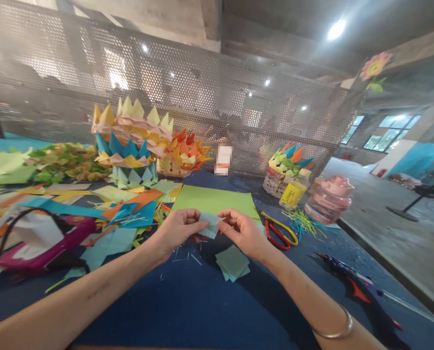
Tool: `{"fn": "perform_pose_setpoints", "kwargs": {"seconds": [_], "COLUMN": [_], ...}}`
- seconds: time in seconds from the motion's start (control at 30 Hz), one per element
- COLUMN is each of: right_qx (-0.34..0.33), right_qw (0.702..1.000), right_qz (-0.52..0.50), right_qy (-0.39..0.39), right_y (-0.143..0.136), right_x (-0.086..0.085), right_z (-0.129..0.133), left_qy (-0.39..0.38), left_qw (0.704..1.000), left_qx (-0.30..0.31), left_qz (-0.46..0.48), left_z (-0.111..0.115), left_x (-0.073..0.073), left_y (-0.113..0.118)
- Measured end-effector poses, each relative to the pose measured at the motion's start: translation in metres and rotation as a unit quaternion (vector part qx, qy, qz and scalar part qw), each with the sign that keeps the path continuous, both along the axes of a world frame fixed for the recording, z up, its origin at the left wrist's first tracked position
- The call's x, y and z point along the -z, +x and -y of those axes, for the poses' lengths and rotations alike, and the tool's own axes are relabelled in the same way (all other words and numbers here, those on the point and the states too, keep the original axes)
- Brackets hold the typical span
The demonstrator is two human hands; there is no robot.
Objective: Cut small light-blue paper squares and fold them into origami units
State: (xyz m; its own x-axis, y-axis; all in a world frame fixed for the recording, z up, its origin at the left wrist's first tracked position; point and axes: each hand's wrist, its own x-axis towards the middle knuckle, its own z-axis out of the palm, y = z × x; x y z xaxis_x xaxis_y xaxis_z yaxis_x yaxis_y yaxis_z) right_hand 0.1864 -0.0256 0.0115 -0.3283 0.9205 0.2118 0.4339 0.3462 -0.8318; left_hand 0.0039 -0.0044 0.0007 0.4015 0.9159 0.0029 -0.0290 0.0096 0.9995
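Note:
Between my two hands is a small pale blue-green paper square [210, 224]. My left hand [183, 226] pinches its left side between thumb and fingers. At the paper's right edge, my right hand [241, 230] is closed in a pinch too. Just below my right hand lies a loose stack of similar paper squares [233, 263] on the dark blue tabletop [158, 306]. Behind the hands rests a light green sheet [217, 198]. Scissors [280, 233] with red and yellow handles lie right of my right hand.
A glue gun [358, 287] lies at the right. Beyond the scissors stand a yellow-labelled bottle [294, 190], a pink jar [329, 200] and a folded-paper basket [275, 182]. Paper strips [74, 206], a magenta device [49, 250] and folded-paper crowns [132, 146] crowd the left. Perforated metal panels [187, 82] rise behind.

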Motion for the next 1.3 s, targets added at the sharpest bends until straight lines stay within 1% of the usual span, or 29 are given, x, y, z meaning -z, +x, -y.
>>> {"fn": "perform_pose_setpoints", "kwargs": {"seconds": [0.07,0.13,0.2,0.3,0.43,0.5,0.6,0.67,0.73,0.8,0.9,0.97,1.13,1.23,1.3], "right_qx": [0.002,0.009,0.009,-0.001,0.013,0.023,0.036,0.051,0.072,0.098,0.12,0.118,0.101,0.087,0.081], "right_qw": [1.0,1.0,0.999,0.996,0.992,0.99,0.989,0.989,0.99,0.988,0.986,0.986,0.989,0.992,0.994], "right_qz": [-0.007,-0.015,-0.019,0.005,0.047,0.048,0.028,0.012,0.004,0.003,0.002,-0.005,-0.031,-0.058,-0.051], "right_qy": [-0.007,0.003,0.037,0.095,0.115,0.127,0.141,0.137,0.125,0.116,0.116,0.117,0.107,0.077,0.056], "right_y": [-0.002,-0.004,-0.005,-0.007,-0.009,-0.009,-0.009,-0.009,-0.009,-0.009,-0.009,-0.01,-0.01,-0.01,-0.009], "right_x": [0.001,0.001,0.001,0.0,-0.001,0.0,0.001,0.002,0.003,0.003,0.003,0.003,0.005,0.006,0.007], "right_z": [0.001,0.003,0.005,0.007,0.008,0.007,0.006,0.006,0.006,0.006,0.006,0.006,0.006,0.005,0.003], "left_qy": [-0.011,-0.026,-0.039,-0.051,-0.055,-0.063,-0.078,-0.075,-0.061,-0.039,0.004,0.017,0.017,0.021,0.017], "left_qw": [1.0,0.999,0.998,0.997,0.997,0.997,0.996,0.996,0.997,0.998,0.998,0.998,0.999,0.999,0.999], "left_qx": [-0.006,-0.012,-0.021,-0.024,-0.022,-0.011,0.03,0.051,0.051,0.047,0.058,0.062,0.039,0.033,0.029], "left_qz": [0.023,0.037,0.047,0.054,0.046,0.039,0.026,0.021,0.015,0.011,0.004,-0.007,-0.023,-0.025,-0.029], "left_z": [-0.001,-0.001,0.0,0.002,0.006,0.007,0.009,0.01,0.01,0.011,0.011,0.01,0.008,0.008,0.008], "left_x": [0.0,0.0,-0.001,-0.004,-0.008,-0.01,-0.01,-0.01,-0.009,-0.009,-0.009,-0.008,-0.003,-0.003,-0.004], "left_y": [0.0,0.0,0.0,0.0,0.0,0.0,0.0,0.001,0.002,0.002,0.004,0.004,0.003,0.002,0.002]}}
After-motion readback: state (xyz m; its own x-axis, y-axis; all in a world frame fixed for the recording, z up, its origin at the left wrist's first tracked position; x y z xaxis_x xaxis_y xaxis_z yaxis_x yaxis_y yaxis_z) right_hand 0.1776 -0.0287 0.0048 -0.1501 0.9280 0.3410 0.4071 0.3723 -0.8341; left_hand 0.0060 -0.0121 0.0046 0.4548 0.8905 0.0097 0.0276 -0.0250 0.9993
